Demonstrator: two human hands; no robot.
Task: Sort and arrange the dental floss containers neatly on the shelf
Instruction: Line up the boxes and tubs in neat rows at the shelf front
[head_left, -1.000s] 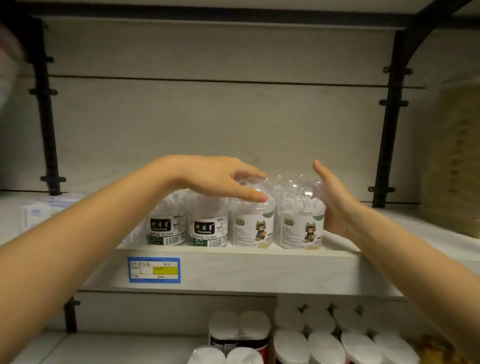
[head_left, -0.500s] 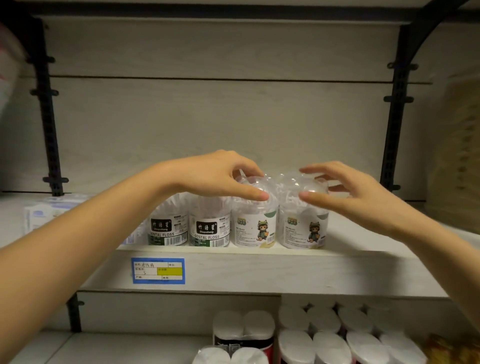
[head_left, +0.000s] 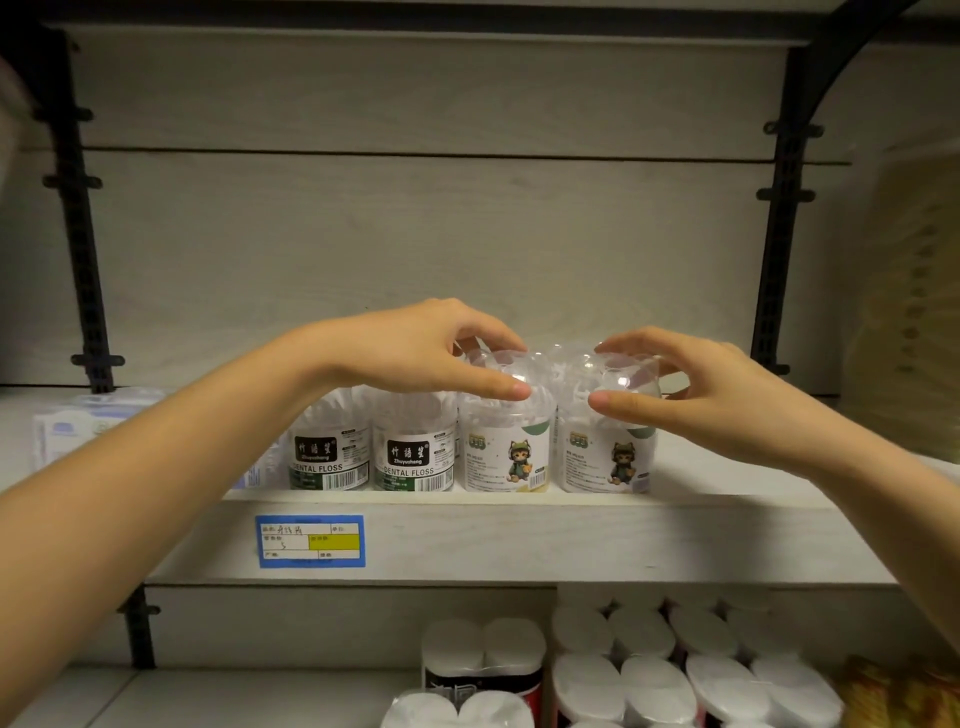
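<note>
Floss containers (head_left: 506, 447): left hand (head_left: 415, 348) and right hand (head_left: 717, 395) each grip a dome lid; a slip could topple black-label jars (head_left: 413, 452) below left fingers.

Pretty dim where I'm standing, with a dull greenish-grey cast. Light's overhead, judging by the small glare spots on the clear tops of the floss tubs (head_left: 506, 452). Under the shelf (head_left: 519, 540) it's all shadow. The black uprights (head_left: 783, 234) bow at the edges, and the far right is mushy, out of focus.

Floss containers (head_left: 415, 457) abreast on shelf (head_left: 519, 540); rolls (head_left: 587, 629) below
</note>
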